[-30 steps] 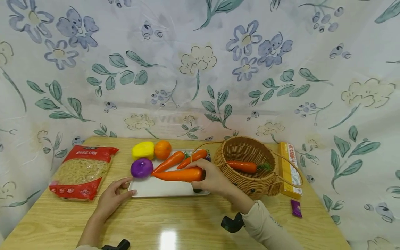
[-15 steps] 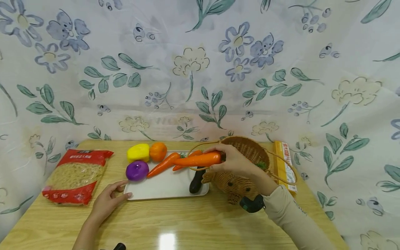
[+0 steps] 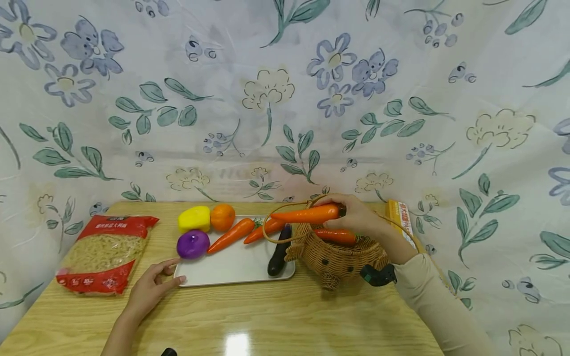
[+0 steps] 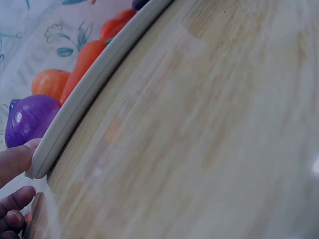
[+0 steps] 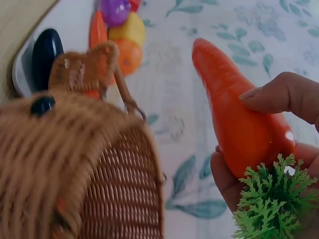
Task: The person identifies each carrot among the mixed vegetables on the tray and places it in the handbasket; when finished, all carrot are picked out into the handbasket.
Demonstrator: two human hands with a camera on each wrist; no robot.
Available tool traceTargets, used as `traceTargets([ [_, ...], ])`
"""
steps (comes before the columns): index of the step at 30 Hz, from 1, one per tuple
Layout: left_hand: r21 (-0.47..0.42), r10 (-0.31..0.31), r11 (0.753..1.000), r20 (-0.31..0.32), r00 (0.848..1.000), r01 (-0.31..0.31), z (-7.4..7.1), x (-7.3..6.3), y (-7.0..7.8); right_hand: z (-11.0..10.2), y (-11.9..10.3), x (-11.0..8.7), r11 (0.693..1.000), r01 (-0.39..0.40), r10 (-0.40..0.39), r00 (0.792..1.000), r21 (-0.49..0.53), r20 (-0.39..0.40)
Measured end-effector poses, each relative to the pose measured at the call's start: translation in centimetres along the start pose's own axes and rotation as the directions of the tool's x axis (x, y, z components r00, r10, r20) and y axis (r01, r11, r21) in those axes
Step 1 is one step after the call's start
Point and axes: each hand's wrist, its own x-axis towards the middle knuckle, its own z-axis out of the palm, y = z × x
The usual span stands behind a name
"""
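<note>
My right hand [image 3: 356,220] grips an orange carrot [image 3: 305,215] by its thick end, up over the wicker basket [image 3: 340,259] with an animal face. Green leaves [image 5: 271,204] stick out of the carrot's top in the right wrist view. Another carrot [image 3: 336,236] lies at the basket's opening. At the near left corner of the white tray [image 3: 222,272], my left hand [image 3: 153,287] holds the edge between thumb and fingers. On that tray rest two carrots, one of them [image 3: 231,235] in front, and a dark eggplant [image 3: 278,257] at the right end.
A purple onion [image 3: 193,244], a yellow fruit [image 3: 194,219] and an orange fruit [image 3: 222,217] cluster at the tray's left end. A red pasta bag [image 3: 107,254] lies at far left. Behind the basket stands a yellow box [image 3: 396,212]. The basket handle [image 3: 267,225] loops over the tray.
My right hand has lifted the carrot from above the tray and carried it right, to over the basket. The basket has tipped forward somewhat. My left hand stays at the tray corner.
</note>
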Motion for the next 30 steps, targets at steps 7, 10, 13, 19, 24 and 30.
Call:
traceTargets([
  [7, 0.016, 0.010, 1.000, -0.007, 1.000, -0.010, 0.0, 0.1, -0.3, -3.3, 0.9, -0.1, 0.996, -0.063, 0.063, 0.998, -0.061, 0.001],
  [10, 0.009, 0.016, 1.000, -0.021, 1.000, -0.016, 0.0, 0.0, -0.4, -4.7, 1.4, 0.0, 0.990, -0.066, 0.067, 0.998, -0.122, 0.002],
  [13, 0.000, 0.023, 1.000, -0.029, 0.999, -0.023, -0.1, -0.2, -0.5, -5.9, 2.1, 0.0, 0.986, -0.068, 0.072, 0.997, -0.154, 0.021],
  [19, -0.013, 0.028, 1.000, -0.025, 0.999, -0.028, 0.0, -0.1, -0.4, -7.2, 3.1, 0.4, 0.975, -0.115, 0.125, 0.991, -0.189, 0.045],
  [24, -0.015, 0.035, 0.999, -0.030, 0.999, -0.035, 0.1, 0.0, -0.2, -7.4, 4.3, 1.0, 0.965, -0.160, 0.172, 0.984, -0.207, 0.039],
  [30, -0.008, 0.040, 0.999, -0.032, 0.999, -0.041, 0.2, 0.0, -0.1, -7.0, 6.0, 2.2, 0.951, -0.163, 0.182, 0.982, -0.264, 0.053],
])
